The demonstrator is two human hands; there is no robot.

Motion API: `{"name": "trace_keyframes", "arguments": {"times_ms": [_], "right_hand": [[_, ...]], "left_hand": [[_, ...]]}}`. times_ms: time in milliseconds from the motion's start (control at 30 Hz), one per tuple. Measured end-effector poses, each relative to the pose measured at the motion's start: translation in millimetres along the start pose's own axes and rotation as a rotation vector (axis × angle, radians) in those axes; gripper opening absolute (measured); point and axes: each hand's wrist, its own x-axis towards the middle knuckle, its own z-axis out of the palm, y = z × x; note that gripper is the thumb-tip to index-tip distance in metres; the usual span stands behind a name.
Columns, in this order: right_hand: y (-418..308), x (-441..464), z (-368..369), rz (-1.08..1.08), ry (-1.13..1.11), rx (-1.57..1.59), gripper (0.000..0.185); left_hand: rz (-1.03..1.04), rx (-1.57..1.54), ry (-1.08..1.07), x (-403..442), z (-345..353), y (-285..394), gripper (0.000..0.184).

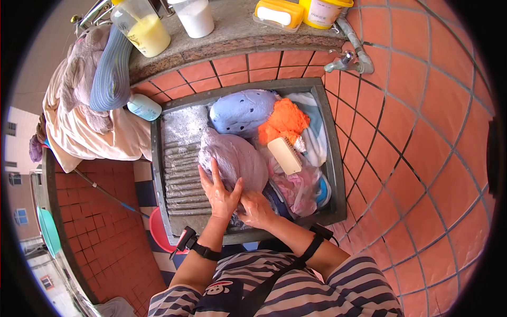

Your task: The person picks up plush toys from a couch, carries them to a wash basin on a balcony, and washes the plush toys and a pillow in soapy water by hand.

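Note:
A wet, pale purple cloth item (237,158) lies bunched in the stone wash basin, partly over the ribbed washboard (185,177). My left hand (221,194) rests on its lower left part with fingers spread. Beside it, my right hand (256,210) touches the lower edge of the cloth, its fingers curled and partly hidden; what they hold, if anything, does not show. Behind the cloth lies a blue dotted item (243,112), with an orange cloth (285,120) to its right. A cream brush (285,156) leans bristles away, near a pink plastic bag (300,191).
Around the work lie the basin rim (334,158), a tap (343,62), a light blue bottle (144,107) and piled cloths (87,116) at left. A ledge holds a yellow-liquid jug (148,36), a white powder tub (195,20) and a yellow bucket (322,13).

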Motion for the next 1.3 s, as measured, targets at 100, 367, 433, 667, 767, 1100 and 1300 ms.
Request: {"name": "trace_keyframes", "arguments": {"times_ms": [100, 367, 433, 667, 767, 1100, 1300], "right_hand": [[20.5, 18.4, -51.2, 0.1, 0.097, 0.154, 0.021], [159.5, 123.1, -110.2, 0.31, 0.204, -0.633, 0.072], [161.9, 134.2, -105.2, 0.382, 0.04, -0.665, 0.073], [259.8, 150.2, -50.4, 0.507, -0.158, -0.807, 0.046], [266.9, 164.0, -46.4, 0.682, -0.161, -0.628, 0.039], [248.2, 182.3, -75.0, 0.62, -0.049, -0.493, 0.036], [183.0, 142.5, -99.1, 0.769, 0.319, 0.101, 0.035]], "left_hand": [[-0.042, 0.13, -0.046, -5.9, 16.7, -2.8, 0.083], [0.049, 0.542, -0.279, 45.3, 66.5, -1.1, 0.056], [0.076, 0.581, -0.284, 67.8, 87.1, -0.2, 0.042], [0.072, 0.641, -0.469, 119.2, 139.7, 0.9, 0.018], [0.042, 0.615, -0.512, 127.4, 150.9, 0.8, 0.02], [-0.085, 0.467, -0.727, 148.3, 170.6, -5.3, 0.04], [0.136, 0.406, -0.527, 146.8, 133.4, -9.4, 0.031]]}}
